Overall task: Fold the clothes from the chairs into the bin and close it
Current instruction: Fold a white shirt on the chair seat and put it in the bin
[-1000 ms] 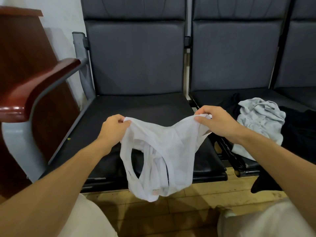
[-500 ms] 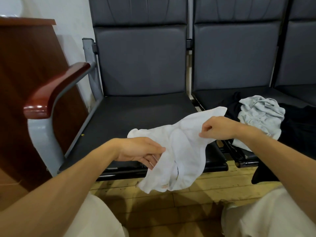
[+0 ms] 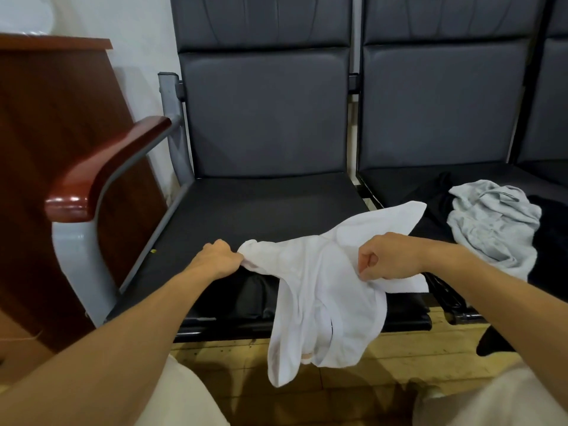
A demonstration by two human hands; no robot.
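A white garment [image 3: 319, 290] lies across the front of the left chair seat [image 3: 246, 210], and its lower part hangs over the seat edge toward the floor. My left hand [image 3: 219, 259] pinches its left corner down on the seat. My right hand [image 3: 387, 256] grips the cloth's right side with curled fingers. On the neighbouring seat lie a crumpled grey garment [image 3: 495, 219] and black clothes [image 3: 550, 250]. No bin is in view.
A red-brown wooden armrest [image 3: 101, 167] on a grey metal frame stands at the left, with a dark wooden cabinet [image 3: 46, 149] behind it. Chair backs [image 3: 267, 112] rise ahead. The floor below is yellow wood [image 3: 353, 392]. My pale trouser knees fill the bottom corners.
The garment came down from mid-air onto the seat. My left hand moved out to its left corner and pinched it. My right hand stayed on the right side.
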